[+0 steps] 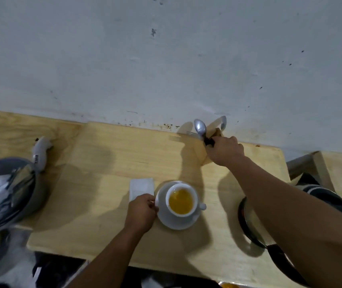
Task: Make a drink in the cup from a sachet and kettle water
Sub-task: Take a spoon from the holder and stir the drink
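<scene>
White porcelain cup (181, 201) sits on a white saucer (176, 222) near the middle of the pale wooden desk (103, 173), holding yellow-orange liquid, its handle pointing to 3 o'clock. The left hand (142, 212), at 9 o'clock of the cup, pinches the saucer's rim with its fingers. A white sachet (141, 187) lies flat just beside the saucer at 10 o'clock. The right hand (225, 151), at 1 o'clock of the cup by the wall (166, 59), has its fingers clenched around a dark handle among the spoons (200, 127) standing in a wooden holder (205, 156). A grey kettle (10, 183) stands at far 9 o'clock.
</scene>
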